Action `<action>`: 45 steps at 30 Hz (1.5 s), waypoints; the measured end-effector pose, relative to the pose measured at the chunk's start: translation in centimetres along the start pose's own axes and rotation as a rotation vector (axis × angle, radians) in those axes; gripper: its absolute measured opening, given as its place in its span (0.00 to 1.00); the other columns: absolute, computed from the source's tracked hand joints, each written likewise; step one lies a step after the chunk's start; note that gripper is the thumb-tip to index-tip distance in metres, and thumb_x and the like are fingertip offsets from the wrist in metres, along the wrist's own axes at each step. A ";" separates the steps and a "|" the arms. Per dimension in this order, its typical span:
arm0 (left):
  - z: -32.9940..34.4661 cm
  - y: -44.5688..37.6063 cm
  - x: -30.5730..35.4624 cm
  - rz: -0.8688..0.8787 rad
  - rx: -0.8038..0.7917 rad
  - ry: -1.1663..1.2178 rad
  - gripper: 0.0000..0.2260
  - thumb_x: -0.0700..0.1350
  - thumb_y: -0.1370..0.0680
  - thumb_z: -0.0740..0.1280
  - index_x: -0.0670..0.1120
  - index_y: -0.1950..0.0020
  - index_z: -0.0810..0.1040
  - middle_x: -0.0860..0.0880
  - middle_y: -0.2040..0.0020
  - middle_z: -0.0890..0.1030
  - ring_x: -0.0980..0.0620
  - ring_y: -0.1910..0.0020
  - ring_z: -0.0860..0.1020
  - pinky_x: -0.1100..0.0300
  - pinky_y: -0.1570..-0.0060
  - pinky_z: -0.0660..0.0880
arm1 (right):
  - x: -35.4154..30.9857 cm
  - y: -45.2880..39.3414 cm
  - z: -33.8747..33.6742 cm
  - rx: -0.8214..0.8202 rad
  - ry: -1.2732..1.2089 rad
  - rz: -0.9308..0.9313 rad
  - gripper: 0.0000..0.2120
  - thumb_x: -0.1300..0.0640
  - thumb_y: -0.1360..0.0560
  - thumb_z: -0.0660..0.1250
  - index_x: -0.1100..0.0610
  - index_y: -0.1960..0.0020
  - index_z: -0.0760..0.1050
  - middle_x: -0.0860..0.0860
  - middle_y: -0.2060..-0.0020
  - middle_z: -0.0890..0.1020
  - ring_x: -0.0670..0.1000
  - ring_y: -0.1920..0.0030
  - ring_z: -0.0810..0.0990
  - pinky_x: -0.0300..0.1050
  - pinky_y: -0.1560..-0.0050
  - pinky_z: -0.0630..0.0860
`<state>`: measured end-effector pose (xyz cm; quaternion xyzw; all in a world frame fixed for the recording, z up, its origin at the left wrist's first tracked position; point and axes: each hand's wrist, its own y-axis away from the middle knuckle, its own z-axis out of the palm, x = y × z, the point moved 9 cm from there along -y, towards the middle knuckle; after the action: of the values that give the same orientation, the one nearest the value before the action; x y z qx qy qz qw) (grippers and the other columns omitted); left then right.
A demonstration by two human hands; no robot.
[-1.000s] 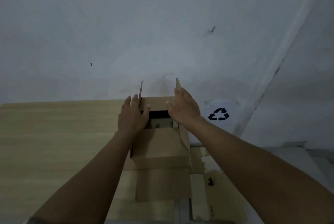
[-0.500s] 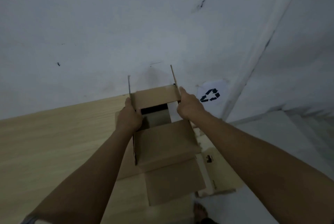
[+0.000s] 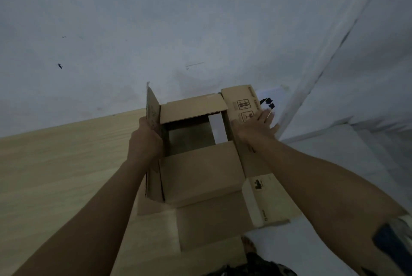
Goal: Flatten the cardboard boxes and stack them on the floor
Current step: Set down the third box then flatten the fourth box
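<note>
Head view: open cardboard box (image 3: pixel 200 171) at centre, on the wooden desk (image 3: pixel 66 164), overhanging its right edge. Left hand (image 3: pixel 146 139) at 9 o'clock of the opening, curled around the upright left flap (image 3: pixel 152 108). Right hand (image 3: pixel 256 127) at 3 o'clock, fingers straight, pressing the right flap (image 3: pixel 242 104) outward and down. Best done with all flaps spread wide first, then opposite corners pushed together so the walls collapse along their creases.

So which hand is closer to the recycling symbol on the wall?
Right. The right hand presses the box's outer flap just beside the recycling symbol; the left hand grips the upright flap on the opposite side.
</note>
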<state>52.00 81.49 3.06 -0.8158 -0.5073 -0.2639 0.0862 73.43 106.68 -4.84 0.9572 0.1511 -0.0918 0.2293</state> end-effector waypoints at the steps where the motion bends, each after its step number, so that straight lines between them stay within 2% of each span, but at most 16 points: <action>1: -0.1 0.0 -0.2 0.002 0.006 -0.008 0.11 0.38 0.20 0.59 0.38 0.38 0.66 0.38 0.56 0.73 0.38 0.58 0.73 0.49 0.62 0.69 | 0.0 -0.5 1.0 -0.039 -0.010 0.004 0.54 0.26 0.25 0.52 0.64 0.21 0.33 0.61 0.21 0.36 0.60 0.21 0.34 0.65 0.24 0.37; 4: -0.6 -0.2 -0.8 0.024 0.042 -0.036 0.10 0.40 0.20 0.59 0.38 0.40 0.67 0.37 0.55 0.75 0.39 0.60 0.73 0.52 0.65 0.67 | -0.5 -1.6 4.1 -0.148 -0.090 0.014 0.59 0.24 0.29 0.58 0.64 0.20 0.34 0.62 0.20 0.38 0.61 0.20 0.38 0.61 0.23 0.42; 8: -1.6 -0.4 -1.6 0.057 0.093 -0.086 0.18 0.42 0.20 0.62 0.41 0.31 0.65 0.38 0.54 0.78 0.42 0.62 0.74 0.55 0.66 0.66 | -1.3 -2.3 5.8 -0.227 -0.207 0.002 0.45 0.40 0.21 0.60 0.64 0.20 0.39 0.62 0.20 0.45 0.62 0.21 0.47 0.58 0.22 0.52; 11: -2.3 -0.2 -1.8 0.114 0.136 -0.311 0.31 0.47 0.20 0.64 0.47 0.21 0.52 0.38 0.43 0.76 0.37 0.56 0.77 0.50 0.64 0.71 | -2.2 -2.4 6.4 -0.281 -0.323 -0.049 0.37 0.47 0.19 0.57 0.64 0.20 0.45 0.63 0.22 0.55 0.63 0.24 0.58 0.58 0.26 0.62; 14: -2.1 -0.8 -3.3 0.101 0.135 -0.520 0.33 0.54 0.20 0.63 0.46 0.20 0.51 0.39 0.26 0.62 0.35 0.34 0.70 0.41 0.49 0.74 | -2.3 -2.8 6.8 -0.293 -0.416 -0.077 0.32 0.49 0.19 0.57 0.64 0.21 0.54 0.63 0.26 0.65 0.63 0.30 0.68 0.57 0.31 0.70; 18: 2.5 -1.6 -6.7 -0.078 -0.118 -0.452 0.39 0.66 0.21 0.56 0.40 0.21 0.52 0.42 0.19 0.45 0.39 0.21 0.46 0.38 0.28 0.55 | -2.2 -2.4 6.6 -0.307 -0.432 -0.129 0.30 0.49 0.18 0.58 0.61 0.21 0.56 0.61 0.27 0.67 0.62 0.31 0.70 0.49 0.37 0.70; 23: 6.8 -1.8 -8.5 -0.266 -0.225 0.059 0.47 0.71 0.30 0.65 0.39 0.24 0.59 0.38 0.25 0.62 0.37 0.27 0.63 0.42 0.30 0.66 | -2.1 -2.5 6.5 -0.278 -0.496 -0.135 0.28 0.49 0.18 0.60 0.58 0.22 0.58 0.59 0.27 0.68 0.60 0.31 0.71 0.45 0.42 0.68; 25: 7.7 -1.7 -9.1 -0.328 -0.273 0.212 0.35 0.67 0.28 0.64 0.42 0.31 0.68 0.39 0.33 0.73 0.39 0.37 0.74 0.42 0.38 0.73 | -2.3 -2.3 6.5 -0.277 -0.524 -0.136 0.30 0.47 0.18 0.62 0.57 0.21 0.58 0.58 0.26 0.68 0.60 0.30 0.70 0.48 0.36 0.69; 27: 9.0 -1.2 -9.1 -0.310 -0.335 0.340 0.15 0.54 0.19 0.61 0.46 0.38 0.72 0.40 0.38 0.78 0.40 0.43 0.78 0.42 0.40 0.76 | -2.5 -1.8 6.2 -0.275 -0.548 -0.126 0.33 0.43 0.20 0.64 0.56 0.21 0.59 0.56 0.25 0.68 0.59 0.29 0.70 0.50 0.33 0.69; 31: 9.6 -1.1 -8.8 -0.236 -0.391 0.343 0.09 0.48 0.17 0.58 0.48 0.40 0.73 0.44 0.43 0.79 0.43 0.46 0.78 0.49 0.44 0.76 | -2.3 -0.6 4.5 -0.215 -0.540 -0.114 0.38 0.40 0.23 0.69 0.57 0.21 0.61 0.55 0.26 0.69 0.58 0.29 0.70 0.49 0.32 0.69; 33: 9.0 -1.8 -8.6 -0.179 -0.402 0.263 0.10 0.48 0.18 0.61 0.43 0.44 0.75 0.44 0.49 0.79 0.44 0.51 0.78 0.56 0.54 0.74 | -2.6 0.5 1.8 -0.030 -0.478 -0.171 0.29 0.43 0.22 0.67 0.57 0.26 0.69 0.55 0.30 0.75 0.55 0.34 0.74 0.47 0.38 0.71; 35: 8.6 -2.6 -9.1 -0.168 -0.424 0.193 0.13 0.50 0.20 0.64 0.40 0.45 0.78 0.43 0.51 0.80 0.42 0.52 0.78 0.54 0.55 0.73 | -4.7 2.6 -0.4 0.110 -0.392 -0.328 0.19 0.44 0.20 0.63 0.55 0.36 0.78 0.52 0.42 0.81 0.50 0.45 0.77 0.46 0.45 0.71; 38: 8.4 -3.5 -9.7 -0.206 -0.440 0.151 0.18 0.51 0.22 0.67 0.39 0.39 0.78 0.41 0.45 0.81 0.41 0.48 0.79 0.50 0.50 0.75 | -9.0 6.5 1.3 -0.130 -0.206 -0.542 0.18 0.42 0.18 0.59 0.53 0.54 0.79 0.45 0.64 0.75 0.44 0.62 0.73 0.45 0.54 0.71; 40: 8.4 -3.9 -9.4 -0.206 -0.433 0.102 0.22 0.52 0.23 0.68 0.39 0.35 0.76 0.41 0.41 0.80 0.40 0.44 0.78 0.51 0.47 0.75 | -10.8 8.7 3.2 -0.329 -0.018 -0.549 0.23 0.40 0.17 0.55 0.55 0.61 0.72 0.48 0.67 0.71 0.47 0.66 0.71 0.44 0.61 0.68; 43: 7.9 -4.2 -8.7 -0.131 -0.406 -0.053 0.27 0.55 0.23 0.68 0.40 0.31 0.72 0.40 0.38 0.78 0.40 0.41 0.77 0.53 0.48 0.74 | -11.4 10.3 3.2 -0.393 0.201 -0.512 0.23 0.39 0.17 0.53 0.58 0.49 0.73 0.48 0.60 0.70 0.50 0.58 0.72 0.46 0.57 0.68; 45: 6.9 -4.2 -8.2 -0.050 -0.342 -0.150 0.35 0.62 0.27 0.68 0.42 0.28 0.67 0.40 0.35 0.75 0.39 0.42 0.77 0.52 0.49 0.76 | -10.9 11.3 2.5 -0.439 0.236 -0.478 0.25 0.37 0.18 0.55 0.59 0.48 0.74 0.51 0.57 0.73 0.49 0.59 0.71 0.46 0.56 0.70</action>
<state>47.90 79.84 -7.60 -0.8232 -0.4801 -0.2867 -0.0982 66.72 93.17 0.25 0.8266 0.4129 0.0031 0.3825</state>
